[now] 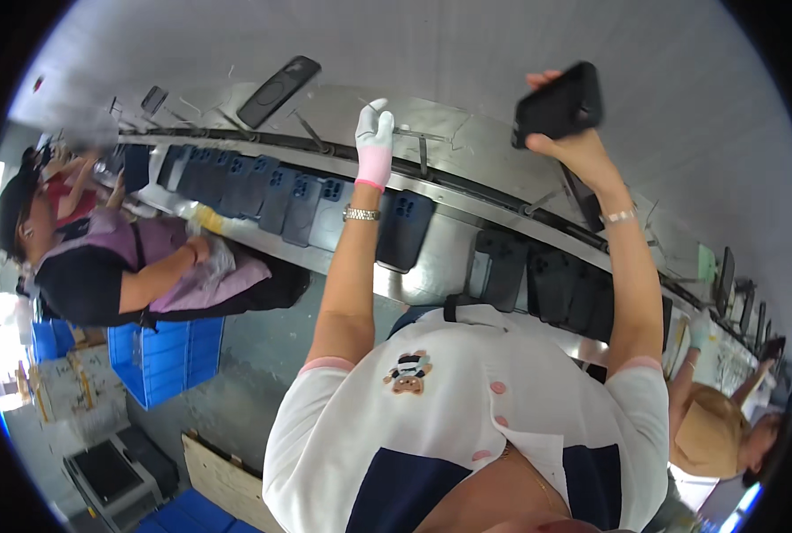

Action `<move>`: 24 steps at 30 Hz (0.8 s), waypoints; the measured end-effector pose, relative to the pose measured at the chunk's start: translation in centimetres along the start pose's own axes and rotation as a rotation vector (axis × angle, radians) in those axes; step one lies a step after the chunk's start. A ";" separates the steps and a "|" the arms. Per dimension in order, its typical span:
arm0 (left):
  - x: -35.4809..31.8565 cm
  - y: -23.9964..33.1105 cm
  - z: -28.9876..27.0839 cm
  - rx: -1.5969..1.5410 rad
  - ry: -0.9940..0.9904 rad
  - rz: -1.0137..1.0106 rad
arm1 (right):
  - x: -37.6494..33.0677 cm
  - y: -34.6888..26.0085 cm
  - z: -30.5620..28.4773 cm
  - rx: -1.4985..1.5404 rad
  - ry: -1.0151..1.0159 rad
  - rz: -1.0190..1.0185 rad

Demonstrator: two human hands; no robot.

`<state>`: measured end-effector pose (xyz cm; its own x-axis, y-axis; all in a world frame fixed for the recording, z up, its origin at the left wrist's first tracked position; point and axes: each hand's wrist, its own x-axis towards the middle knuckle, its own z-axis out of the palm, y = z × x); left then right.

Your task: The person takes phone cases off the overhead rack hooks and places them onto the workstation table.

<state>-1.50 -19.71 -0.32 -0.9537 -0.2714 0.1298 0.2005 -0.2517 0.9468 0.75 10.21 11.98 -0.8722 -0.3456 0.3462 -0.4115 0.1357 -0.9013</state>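
Right hand (583,153), which was bare, held a black phone case (558,107); the thumb lay along the near edge and the fingertips showed at the far edge, so the case was inside the grip. It was raised above the rail (469,184), well apart from the left hand (375,142). This left hand wore a white and pink glove, and its fingers were partly bent beside a metal holder (423,139); whether they gripped something, I cannot tell. Farther to the left, another dark case (278,91) was on the rail's far side, tilted. On the metal counter (456,233), nearer to the body, dark cases (300,210) lay in a row, partly overlapping. Beyond these, at the left, a co-worker (152,258) stood near a blue crate (172,360).
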 end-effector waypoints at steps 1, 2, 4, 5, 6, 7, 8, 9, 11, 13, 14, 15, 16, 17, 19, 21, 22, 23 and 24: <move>-0.3 0.0 0.8 -0.013 -0.022 -0.014 | 0.5 0.5 -0.4 -0.073 -0.013 0.008; -0.5 -0.2 0.9 0.020 -0.141 -0.048 | 0.6 0.6 -0.5 -0.102 -0.052 0.025; -1.9 -0.3 2.9 0.044 -0.303 -0.057 | -0.9 0.4 -1.6 -0.036 -0.088 0.094; -2.7 -0.2 3.8 0.039 -0.323 -0.074 | -1.8 0.4 -1.9 0.052 -0.146 0.139; -3.4 -0.2 4.6 0.007 -0.353 -0.057 | -3.4 0.2 -2.6 0.025 -0.128 0.099; -4.1 -0.3 5.5 -0.024 -0.370 -0.033 | -5.0 -0.3 -3.0 0.093 -0.067 0.074; -5.0 -0.5 6.5 0.008 -0.388 -0.008 | -6.3 -0.3 -3.5 0.106 -0.018 0.063; -5.7 -0.7 7.6 0.005 -0.392 -0.018 | -7.4 -0.1 -4.1 0.120 0.029 0.051; -6.9 -0.4 10.2 0.065 -0.455 -0.060 | -8.6 -0.9 -5.4 -0.052 0.042 0.078; -7.7 -1.2 12.6 0.030 -0.528 -0.052 | -8.9 -1.7 -6.0 -0.214 0.041 0.095; -8.1 -1.4 13.9 0.050 -0.574 -0.082 | -8.9 -2.1 -6.0 -0.391 0.023 0.160; -8.5 -1.5 15.1 0.069 -0.622 -0.112 | -8.8 -2.4 -6.0 -0.569 0.004 0.226; -9.1 -1.7 16.4 0.109 -0.670 -0.049 | -8.9 -2.7 -6.1 -0.626 -0.033 0.219; -9.7 -1.8 17.8 0.145 -0.720 0.016 | -9.3 -2.7 -6.7 -0.628 -0.020 0.229; -10.9 -2.9 20.1 0.124 -0.746 0.087 | -10.1 -2.4 -8.4 -0.799 -0.083 0.226; -12.3 -5.1 22.3 -0.149 -0.763 -0.162 | -13.3 -2.1 -12.4 -0.727 0.022 0.249; -12.6 -4.9 23.7 -0.075 -0.756 -0.226 | -15.7 -2.4 -15.2 -0.598 0.095 0.365; -12.9 -4.9 25.0 -0.057 -0.774 -0.233 | -18.4 -2.5 -18.2 -0.433 0.108 0.345; -13.0 -5.5 26.5 -0.097 -0.819 -0.248 | -21.1 -2.9 -21.1 -0.274 0.123 0.329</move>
<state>3.89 9.80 0.58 -0.8262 0.5483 0.1296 -0.0521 -0.3035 0.9514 14.77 36.74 12.82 -0.9865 -0.1324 0.0958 -0.1473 0.4667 -0.8720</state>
